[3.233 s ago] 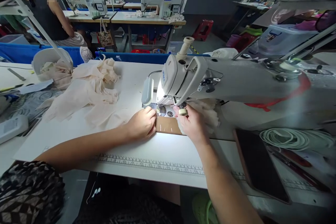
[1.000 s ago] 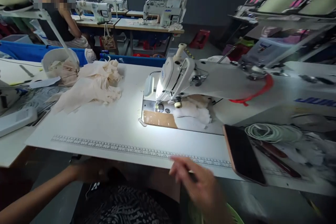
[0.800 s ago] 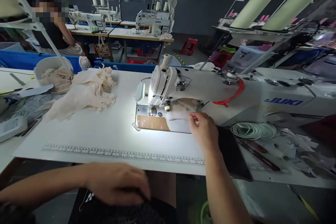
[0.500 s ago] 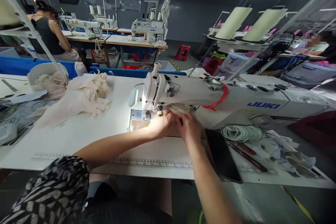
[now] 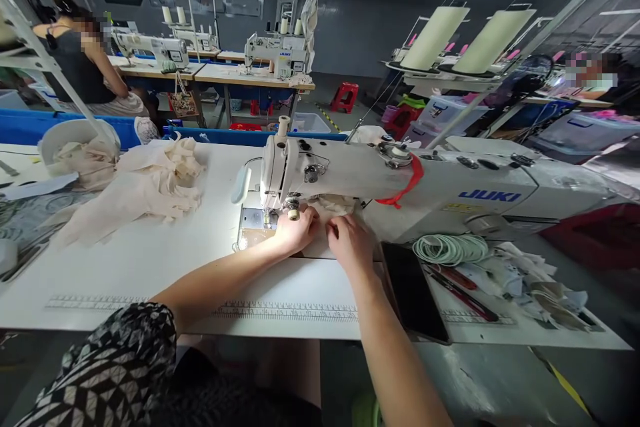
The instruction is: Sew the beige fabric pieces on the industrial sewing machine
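Under the arm of a white sewing machine [image 5: 340, 170], beige fabric [image 5: 336, 204] lies bunched behind my fingers, partly hidden by the machine head. My left hand [image 5: 296, 232] is closed on the fabric just right of the needle and presser foot [image 5: 269, 217]; its fingertips are partly hidden. A short gap to the right, my right hand [image 5: 351, 243] pinches the same fabric between thumb and fingers. The lamp brightens the needle plate beside the left hand.
Beige cut pieces [image 5: 135, 200] lie on the left of the table. Right of my forearm are a phone [image 5: 415, 290], a coil of pale green cord [image 5: 450, 249], red-handled snips [image 5: 465, 293] and fabric scraps [image 5: 545, 287]. Thread cones [image 5: 435, 38] stand behind. A co-worker [image 5: 83, 60] sits at far left.
My hands have drawn apart; half a second ago their fingers met over the fabric. The whole view has shifted slightly, so the machine now appears further left.
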`<state>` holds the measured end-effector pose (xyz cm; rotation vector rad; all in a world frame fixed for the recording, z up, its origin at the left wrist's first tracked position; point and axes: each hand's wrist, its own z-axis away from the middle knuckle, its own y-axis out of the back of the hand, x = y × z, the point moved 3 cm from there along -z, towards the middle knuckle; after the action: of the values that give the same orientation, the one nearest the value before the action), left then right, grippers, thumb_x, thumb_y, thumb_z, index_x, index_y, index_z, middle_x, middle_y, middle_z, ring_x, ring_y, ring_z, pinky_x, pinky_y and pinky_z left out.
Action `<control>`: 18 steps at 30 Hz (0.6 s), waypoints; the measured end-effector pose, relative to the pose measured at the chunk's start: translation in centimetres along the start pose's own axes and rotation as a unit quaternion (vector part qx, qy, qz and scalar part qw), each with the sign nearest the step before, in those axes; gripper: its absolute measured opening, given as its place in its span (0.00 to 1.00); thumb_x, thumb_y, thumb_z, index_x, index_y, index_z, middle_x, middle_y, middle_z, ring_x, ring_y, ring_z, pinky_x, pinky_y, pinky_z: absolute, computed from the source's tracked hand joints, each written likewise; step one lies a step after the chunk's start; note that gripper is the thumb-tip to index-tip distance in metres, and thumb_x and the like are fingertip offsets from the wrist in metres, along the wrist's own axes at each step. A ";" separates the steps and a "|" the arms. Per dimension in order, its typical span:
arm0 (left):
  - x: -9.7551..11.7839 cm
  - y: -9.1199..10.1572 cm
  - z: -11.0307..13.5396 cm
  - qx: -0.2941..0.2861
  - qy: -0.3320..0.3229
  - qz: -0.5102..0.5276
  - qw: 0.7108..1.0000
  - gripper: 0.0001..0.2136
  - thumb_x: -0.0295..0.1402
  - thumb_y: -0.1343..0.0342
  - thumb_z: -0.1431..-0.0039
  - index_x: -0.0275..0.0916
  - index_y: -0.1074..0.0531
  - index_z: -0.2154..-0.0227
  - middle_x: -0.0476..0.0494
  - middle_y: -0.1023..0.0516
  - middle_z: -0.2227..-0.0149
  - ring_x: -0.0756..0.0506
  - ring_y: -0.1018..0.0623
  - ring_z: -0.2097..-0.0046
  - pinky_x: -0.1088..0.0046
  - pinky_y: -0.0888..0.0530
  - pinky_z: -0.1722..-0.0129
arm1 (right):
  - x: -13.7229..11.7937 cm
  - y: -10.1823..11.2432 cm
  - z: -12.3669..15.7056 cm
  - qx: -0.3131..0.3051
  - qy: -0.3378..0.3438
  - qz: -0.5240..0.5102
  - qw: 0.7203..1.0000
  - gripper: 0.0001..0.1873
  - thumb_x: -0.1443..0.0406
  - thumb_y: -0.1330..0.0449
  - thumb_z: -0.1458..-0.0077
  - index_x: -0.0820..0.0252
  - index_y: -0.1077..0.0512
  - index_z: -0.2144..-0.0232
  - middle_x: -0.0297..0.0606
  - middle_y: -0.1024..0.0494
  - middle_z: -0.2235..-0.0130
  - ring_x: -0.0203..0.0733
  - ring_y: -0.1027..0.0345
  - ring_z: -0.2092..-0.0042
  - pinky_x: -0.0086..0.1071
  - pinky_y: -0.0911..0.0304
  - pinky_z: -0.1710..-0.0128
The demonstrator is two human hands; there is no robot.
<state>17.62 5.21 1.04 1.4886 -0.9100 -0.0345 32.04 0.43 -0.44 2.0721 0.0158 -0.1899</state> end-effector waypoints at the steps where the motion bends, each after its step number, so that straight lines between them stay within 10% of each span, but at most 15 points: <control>1: 0.0 0.0 0.0 0.002 -0.002 0.002 1.000 0.09 0.30 0.51 0.28 0.37 0.26 0.52 0.36 0.23 0.48 0.37 0.22 0.51 0.63 0.24 0.56 | 0.1 0.1 0.0 0.000 -0.003 0.000 1.000 0.08 0.67 0.44 0.40 0.57 0.24 0.68 0.43 0.20 0.63 0.46 0.29 0.64 0.38 0.42 0.63; 18: -0.7 -0.8 -0.4 0.058 -0.036 0.005 0.998 0.12 0.30 0.41 0.36 0.38 0.28 0.50 0.33 0.24 0.49 0.32 0.25 0.47 0.56 0.22 0.55 | 0.9 0.5 0.5 0.009 -0.050 -0.012 0.999 0.04 0.67 0.41 0.42 0.56 0.27 0.68 0.40 0.20 0.66 0.44 0.30 0.66 0.37 0.45 0.63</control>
<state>17.78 5.82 0.04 1.5995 -0.9905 -0.0284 32.88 -0.27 -0.39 2.0797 -0.0230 -0.3089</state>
